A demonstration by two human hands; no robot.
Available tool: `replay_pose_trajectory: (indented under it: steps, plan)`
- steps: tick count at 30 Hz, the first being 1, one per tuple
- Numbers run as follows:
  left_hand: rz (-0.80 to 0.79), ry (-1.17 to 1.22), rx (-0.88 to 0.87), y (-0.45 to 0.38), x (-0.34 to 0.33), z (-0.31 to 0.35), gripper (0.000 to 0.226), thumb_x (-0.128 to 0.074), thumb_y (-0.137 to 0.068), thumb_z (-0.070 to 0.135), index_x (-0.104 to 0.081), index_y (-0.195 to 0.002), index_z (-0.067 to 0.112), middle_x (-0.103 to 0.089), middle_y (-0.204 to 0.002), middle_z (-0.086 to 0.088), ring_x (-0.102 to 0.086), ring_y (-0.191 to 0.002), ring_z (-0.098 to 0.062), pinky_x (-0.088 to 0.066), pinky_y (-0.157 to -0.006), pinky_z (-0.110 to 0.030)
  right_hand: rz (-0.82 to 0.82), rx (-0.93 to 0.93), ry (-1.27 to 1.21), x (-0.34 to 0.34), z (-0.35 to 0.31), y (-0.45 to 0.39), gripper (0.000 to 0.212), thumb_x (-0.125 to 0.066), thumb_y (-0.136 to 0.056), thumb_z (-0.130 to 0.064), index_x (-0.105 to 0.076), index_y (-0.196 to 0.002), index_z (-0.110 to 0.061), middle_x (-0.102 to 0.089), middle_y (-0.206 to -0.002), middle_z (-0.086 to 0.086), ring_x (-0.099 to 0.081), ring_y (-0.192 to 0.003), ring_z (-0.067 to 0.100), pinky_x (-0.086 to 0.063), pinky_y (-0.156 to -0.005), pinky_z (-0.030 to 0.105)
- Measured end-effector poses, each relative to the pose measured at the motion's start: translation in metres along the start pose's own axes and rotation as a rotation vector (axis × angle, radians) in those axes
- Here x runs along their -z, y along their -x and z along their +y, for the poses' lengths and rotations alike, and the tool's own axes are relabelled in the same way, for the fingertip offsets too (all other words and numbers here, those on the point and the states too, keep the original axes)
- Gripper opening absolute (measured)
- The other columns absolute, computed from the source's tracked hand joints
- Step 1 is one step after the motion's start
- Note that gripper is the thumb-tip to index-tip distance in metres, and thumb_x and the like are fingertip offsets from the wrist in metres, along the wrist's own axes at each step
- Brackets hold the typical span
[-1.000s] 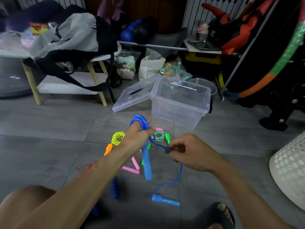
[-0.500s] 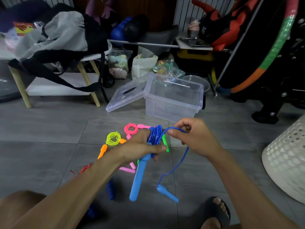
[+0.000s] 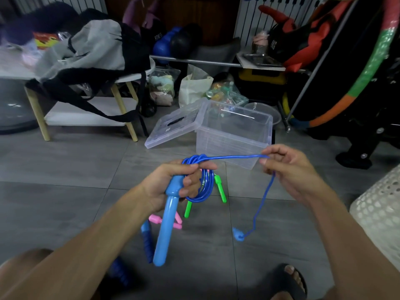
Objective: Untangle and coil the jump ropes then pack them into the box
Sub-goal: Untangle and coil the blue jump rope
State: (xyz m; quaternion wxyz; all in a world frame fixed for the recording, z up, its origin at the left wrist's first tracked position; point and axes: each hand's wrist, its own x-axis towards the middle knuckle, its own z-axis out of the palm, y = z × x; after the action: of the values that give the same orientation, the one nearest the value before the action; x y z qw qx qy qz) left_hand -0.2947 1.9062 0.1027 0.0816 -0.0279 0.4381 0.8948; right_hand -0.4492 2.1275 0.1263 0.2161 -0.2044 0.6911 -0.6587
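Before clear box: my left hand grips blue rope coil and handle, right hand pinches loose tail; box unpacked, other ropes wait.

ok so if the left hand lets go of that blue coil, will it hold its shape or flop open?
Probably flops open: the blue rope sags limply below the right hand, so it looks soft. The loops seem held only by the left hand. The dangling handle would likely tug them loose.
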Motion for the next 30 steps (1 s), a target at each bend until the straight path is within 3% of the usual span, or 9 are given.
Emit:
replay_pose_trajectory:
  steps: [3, 5, 8, 12, 14, 16, 22, 26, 30]
  plan:
    - [0.097, -0.032, 0.001, 0.001, -0.005, -0.003, 0.013, -0.060, -0.077, 0.014, -0.069, -0.075, 0.006, -0.041, -0.047, -0.001, -0.037, -0.034, -0.012, -0.028, -0.042, -0.021, 0.102, 0.074, -0.285, 0.007, -0.011, 0.000, 0.014, -0.065, -0.073, 0.000, -0.067, -0.077, -0.013, -0.057, -0.058, 0.000, -0.047, -0.050, 0.011, -0.049, -0.062, 0.026]
    - [0.015, -0.043, 0.023, 0.002, -0.007, -0.006, 0.014, -0.073, -0.072, 0.020, -0.066, -0.070, 0.008, -0.042, -0.047, -0.001, -0.039, -0.035, -0.013, -0.031, -0.042, -0.021, 0.152, 0.107, -0.023, 0.005, -0.007, 0.000, 0.015, -0.068, -0.077, 0.000, -0.068, -0.075, -0.014, -0.059, -0.058, -0.002, -0.045, -0.049, 0.009, -0.044, -0.054, 0.019]
    - [-0.116, -0.029, 0.029, -0.001, -0.008, -0.011, 0.028, -0.079, -0.070, 0.029, -0.069, -0.084, 0.007, -0.045, -0.050, 0.000, -0.042, -0.038, -0.012, -0.037, -0.045, -0.021, 0.152, 0.140, 0.619, -0.008, 0.012, -0.002, 0.017, -0.072, -0.082, -0.011, -0.066, -0.067, -0.018, -0.062, -0.061, 0.000, -0.048, -0.053, 0.003, -0.038, -0.054, 0.013]
    - [-0.112, 0.019, -0.064, -0.005, -0.010, -0.013, 0.066, -0.081, -0.068, 0.023, -0.058, -0.127, 0.004, -0.044, -0.059, 0.000, -0.044, -0.047, -0.011, -0.040, -0.053, -0.020, 0.039, 0.157, 0.902, -0.041, 0.033, 0.001, 0.040, -0.068, -0.084, -0.026, -0.048, -0.050, -0.023, -0.044, -0.048, -0.007, -0.039, -0.050, 0.008, -0.036, -0.056, 0.028]
    - [-0.008, -0.011, -0.119, -0.010, -0.011, -0.012, 0.072, -0.082, -0.065, 0.019, -0.053, -0.130, 0.004, -0.048, -0.064, -0.003, -0.047, -0.051, -0.013, -0.044, -0.056, -0.022, -0.077, 0.225, 0.923, -0.060, 0.039, 0.008, 0.039, -0.065, -0.085, -0.025, -0.048, -0.050, -0.021, -0.037, -0.048, -0.006, -0.036, -0.052, 0.013, -0.038, -0.057, 0.033]
    - [0.167, -0.165, -0.142, -0.013, -0.012, -0.010, 0.043, -0.075, -0.073, 0.018, -0.064, -0.114, 0.011, -0.055, -0.068, -0.008, -0.052, -0.054, -0.016, -0.047, -0.054, -0.028, -0.212, 0.255, 0.857, -0.080, 0.042, 0.019, 0.024, -0.064, -0.086, -0.022, -0.061, -0.064, -0.014, -0.040, -0.052, -0.003, -0.035, -0.054, 0.013, -0.040, -0.059, 0.036]
    - [0.616, -0.376, -0.223, -0.013, -0.006, -0.001, 0.012, -0.060, -0.090, 0.011, -0.066, -0.096, 0.002, -0.069, -0.073, -0.002, -0.060, -0.063, -0.016, -0.048, -0.059, -0.024, -0.480, -0.001, 0.501, -0.097, 0.032, 0.033, 0.014, -0.063, -0.085, -0.014, -0.070, -0.096, -0.011, -0.062, -0.068, 0.016, -0.051, -0.057, 0.020, -0.050, -0.061, 0.043]
    - [0.765, -0.843, -0.213, -0.014, 0.009, 0.000, 0.007, -0.059, -0.092, 0.015, -0.054, -0.089, 0.011, -0.067, -0.108, 0.003, -0.067, -0.077, -0.021, -0.054, -0.074, -0.035, -0.339, -0.041, 0.824, -0.080, 0.029, 0.027, 0.010, -0.064, -0.082, -0.018, -0.068, -0.079, -0.010, -0.064, -0.063, 0.007, -0.063, -0.059, 0.023, -0.056, -0.067, 0.043]
    - [0.836, -1.468, -0.043, -0.010, 0.011, -0.019, 0.036, -0.056, -0.091, 0.039, -0.036, -0.071, 0.017, -0.057, -0.089, -0.010, -0.054, -0.077, -0.030, -0.043, -0.069, -0.037, -0.311, 0.036, 0.866, -0.079, 0.026, 0.029, 0.012, -0.063, -0.080, -0.016, -0.068, -0.069, -0.013, -0.062, -0.064, 0.009, -0.054, -0.055, 0.011, -0.048, -0.060, 0.032]
